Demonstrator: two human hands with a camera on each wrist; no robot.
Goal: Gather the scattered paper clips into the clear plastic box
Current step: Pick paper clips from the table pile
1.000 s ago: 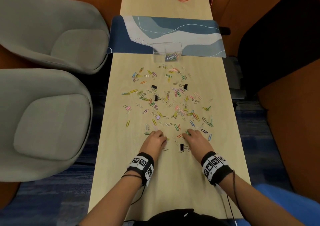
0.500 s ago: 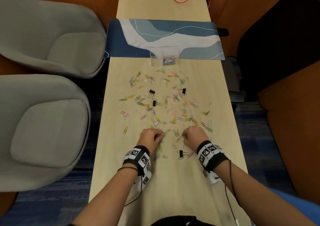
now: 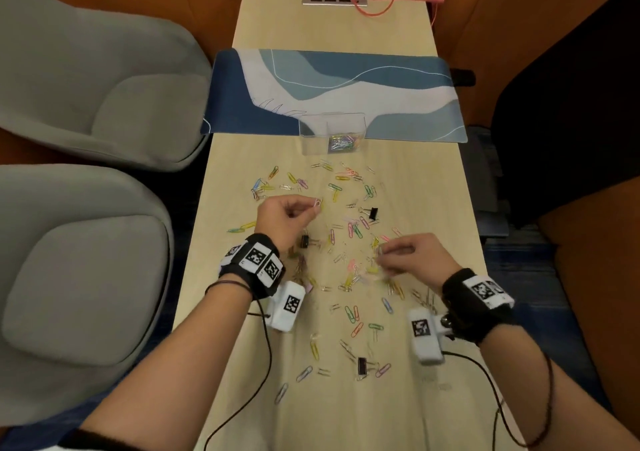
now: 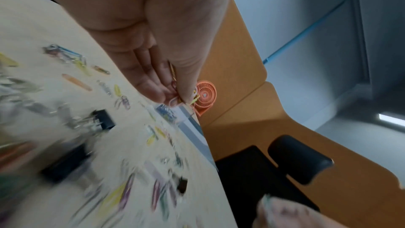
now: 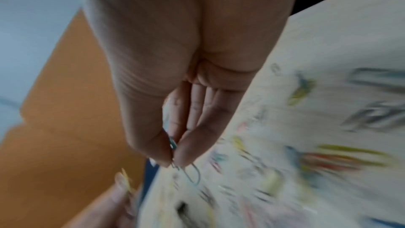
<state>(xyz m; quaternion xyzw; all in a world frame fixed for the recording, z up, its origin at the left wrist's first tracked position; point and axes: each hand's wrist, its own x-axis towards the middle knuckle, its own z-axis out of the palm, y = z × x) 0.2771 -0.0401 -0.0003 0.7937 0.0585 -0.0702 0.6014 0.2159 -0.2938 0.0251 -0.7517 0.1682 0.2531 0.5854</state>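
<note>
Both hands pinch paper clips above the scatter; the box sits at 12 o'clock.

The left hand (image 3: 284, 216) has its grip closed on a few clips (image 4: 175, 91), thumb against fingertips, a white one (image 3: 317, 204) poking out toward 1 o'clock. The right hand (image 3: 414, 258) has its grip clamped on a silver paper clip (image 5: 190, 173) that hangs below thumb and forefinger. The clear plastic box (image 3: 332, 133), with some clips inside, stands on the table (image 3: 433, 208) at the near edge of the blue desk mat (image 3: 398, 83), at 1 o'clock from the left hand and 11 o'clock from the right. Loose paper clips (image 3: 353, 313) and black binder clips (image 3: 362, 365) lie around both hands.
</note>
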